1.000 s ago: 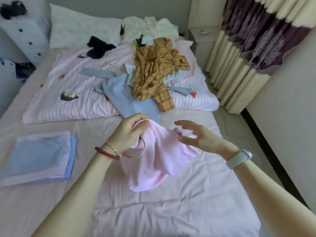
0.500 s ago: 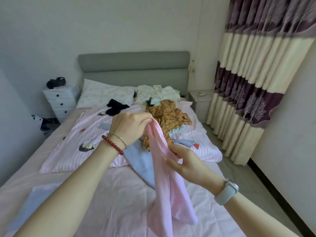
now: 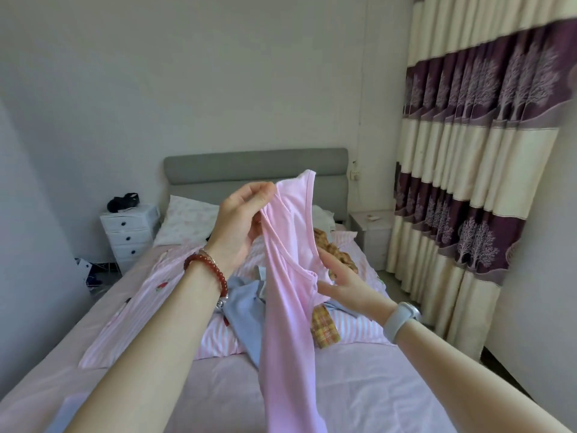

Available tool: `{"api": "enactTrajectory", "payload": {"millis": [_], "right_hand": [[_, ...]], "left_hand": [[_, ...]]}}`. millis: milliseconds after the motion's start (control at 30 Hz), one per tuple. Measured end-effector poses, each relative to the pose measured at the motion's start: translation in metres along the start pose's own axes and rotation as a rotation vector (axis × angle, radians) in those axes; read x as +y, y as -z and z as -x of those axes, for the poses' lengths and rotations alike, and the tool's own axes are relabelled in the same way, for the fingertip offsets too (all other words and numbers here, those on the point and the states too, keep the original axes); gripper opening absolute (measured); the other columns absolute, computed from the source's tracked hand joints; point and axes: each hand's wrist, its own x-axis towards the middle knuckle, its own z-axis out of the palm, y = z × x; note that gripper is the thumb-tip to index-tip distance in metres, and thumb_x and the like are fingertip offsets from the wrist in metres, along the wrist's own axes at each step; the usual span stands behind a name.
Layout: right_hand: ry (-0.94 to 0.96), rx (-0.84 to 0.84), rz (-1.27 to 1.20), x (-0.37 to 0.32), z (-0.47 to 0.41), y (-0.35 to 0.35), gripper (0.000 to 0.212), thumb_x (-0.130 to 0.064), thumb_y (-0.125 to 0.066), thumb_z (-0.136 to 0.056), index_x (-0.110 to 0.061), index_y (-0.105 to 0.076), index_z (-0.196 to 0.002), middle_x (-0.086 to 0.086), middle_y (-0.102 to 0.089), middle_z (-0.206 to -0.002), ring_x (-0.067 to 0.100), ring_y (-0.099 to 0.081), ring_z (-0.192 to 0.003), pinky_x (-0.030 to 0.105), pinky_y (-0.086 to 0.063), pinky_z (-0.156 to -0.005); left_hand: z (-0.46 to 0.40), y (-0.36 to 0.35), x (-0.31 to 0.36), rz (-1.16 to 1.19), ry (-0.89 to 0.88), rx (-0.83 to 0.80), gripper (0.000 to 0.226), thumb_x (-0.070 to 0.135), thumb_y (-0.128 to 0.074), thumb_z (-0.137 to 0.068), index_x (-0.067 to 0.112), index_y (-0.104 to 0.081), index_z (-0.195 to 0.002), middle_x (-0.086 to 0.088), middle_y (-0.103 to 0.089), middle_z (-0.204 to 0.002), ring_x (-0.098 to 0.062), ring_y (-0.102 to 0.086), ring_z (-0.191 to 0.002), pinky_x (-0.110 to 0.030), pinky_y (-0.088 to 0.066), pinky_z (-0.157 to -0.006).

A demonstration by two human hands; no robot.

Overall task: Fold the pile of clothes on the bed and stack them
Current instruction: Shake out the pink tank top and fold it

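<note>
A pink sleeveless top point(image 3: 288, 314) hangs in the air over the bed point(image 3: 359, 385). My left hand point(image 3: 240, 223) pinches its upper strap high up. My right hand point(image 3: 340, 282) holds the neckline edge lower down, thumb in front and fingers behind the fabric. Behind the top lie a blue garment point(image 3: 246, 310) and an orange plaid shirt point(image 3: 324, 326) on a pink striped quilt point(image 3: 150, 295). A corner of the folded blue stack point(image 3: 67, 414) shows at the bottom left.
A grey headboard point(image 3: 234, 167) and a pillow point(image 3: 187, 220) are at the far end. White drawers point(image 3: 129, 235) stand at the left, a small nightstand point(image 3: 371, 226) at the right. Striped curtains point(image 3: 468, 182) hang along the right wall.
Both hands lifted the pink top up off the bed until it hangs full length. The right hand went from open to holding the neckline. The view tilted upward.
</note>
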Motion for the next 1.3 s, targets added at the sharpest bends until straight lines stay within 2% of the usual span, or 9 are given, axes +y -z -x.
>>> {"api": "enactTrajectory", "payload": {"millis": [67,200,400,567,700,900,1033,1167,1300], "right_hand": [[0.033,-0.017,0.039,-0.004,-0.004,-0.005,0.049,-0.011,-0.060,-0.089,-0.030,-0.039,-0.129,-0.022,-0.051,-0.118,-0.020,-0.047,-0.101,0.000,-0.037,-0.082],[-0.089,0.068,0.250,0.000,-0.013,-0.005,0.025,-0.015,-0.057,-0.090,0.001,-0.059,-0.109,0.013,-0.065,-0.104,0.028,-0.061,-0.097,0.037,-0.049,-0.082],[-0.174,0.019,0.353,0.007,-0.001,0.022,0.021,-0.022,-0.057,-0.091,-0.002,-0.059,-0.096,0.008,-0.060,-0.089,0.020,-0.053,-0.080,0.030,-0.039,-0.067],[-0.075,0.232,0.227,-0.022,-0.004,0.054,0.009,-0.004,-0.064,-0.084,0.004,-0.060,-0.087,0.008,-0.054,-0.074,0.015,-0.047,-0.069,0.018,-0.037,-0.057],[-0.029,0.277,0.307,-0.039,-0.002,0.070,0.018,-0.011,-0.066,-0.084,0.004,-0.057,-0.078,0.001,-0.043,-0.062,0.010,-0.037,-0.056,0.014,-0.032,-0.047],[0.044,0.547,0.114,-0.054,0.012,0.072,0.023,-0.005,-0.055,-0.090,-0.019,-0.059,-0.072,-0.006,-0.051,-0.063,0.006,-0.045,-0.061,0.010,-0.035,-0.054],[-0.049,0.106,-0.258,-0.076,0.023,0.064,0.006,-0.005,-0.061,-0.087,-0.007,-0.065,-0.083,0.013,-0.061,-0.078,0.021,-0.057,-0.072,0.026,-0.046,-0.061],[-0.023,-0.248,-0.435,-0.096,0.021,0.047,0.023,-0.017,-0.075,-0.071,-0.010,-0.067,-0.092,0.007,-0.066,-0.080,0.016,-0.062,-0.070,0.023,-0.052,-0.062],[0.070,-0.042,-0.179,-0.090,0.003,0.032,0.029,-0.004,-0.053,-0.091,-0.003,-0.055,-0.120,0.005,-0.068,-0.080,0.012,-0.065,-0.071,0.025,-0.054,-0.070]], "left_hand": [[-0.004,-0.002,0.007,0.056,-0.042,0.032,0.018,0.005,-0.057,-0.086,0.016,-0.059,-0.072,0.009,-0.056,-0.060,-0.005,-0.053,-0.058,-0.017,-0.044,-0.061],[-0.007,0.003,0.018,0.069,-0.128,0.065,0.021,-0.002,-0.053,-0.087,0.015,-0.055,-0.075,0.014,-0.058,-0.059,0.002,-0.053,-0.059,-0.011,-0.046,-0.061],[-0.008,0.044,0.021,0.064,-0.159,0.265,0.023,-0.003,-0.052,-0.089,0.016,-0.056,-0.077,0.004,-0.056,-0.079,-0.006,-0.053,-0.077,-0.019,-0.042,-0.080],[-0.012,0.076,0.007,-0.003,0.096,0.302,0.024,-0.005,-0.039,-0.093,0.011,-0.054,-0.083,-0.006,-0.052,-0.079,-0.012,-0.053,-0.068,-0.019,-0.046,-0.064],[-0.006,0.087,-0.003,-0.027,0.212,0.299,0.021,0.015,-0.049,-0.095,-0.002,-0.055,-0.106,-0.007,-0.063,-0.077,-0.015,-0.059,-0.069,-0.029,-0.050,-0.074],[0.004,0.096,-0.003,-0.299,-0.090,0.316,0.027,0.004,-0.057,-0.089,0.013,-0.059,-0.115,-0.009,-0.059,-0.123,-0.020,-0.056,-0.114,-0.033,-0.042,-0.102],[-0.004,0.092,-0.012,-0.678,-0.146,0.289,0.013,0.011,-0.058,-0.089,0.023,-0.063,-0.092,-0.001,-0.065,-0.107,-0.016,-0.058,-0.105,-0.030,-0.045,-0.091],[-0.012,0.082,-0.017,-0.408,-0.003,0.187,0.019,0.005,-0.054,-0.091,0.022,-0.062,-0.087,0.001,-0.068,-0.097,-0.018,-0.059,-0.095,-0.024,-0.047,-0.079],[-0.009,0.060,-0.013,-0.150,-0.030,0.000,0.023,-0.007,-0.047,-0.089,0.013,-0.060,-0.088,0.011,-0.071,-0.081,-0.009,-0.062,-0.081,-0.021,-0.050,-0.076]]}}
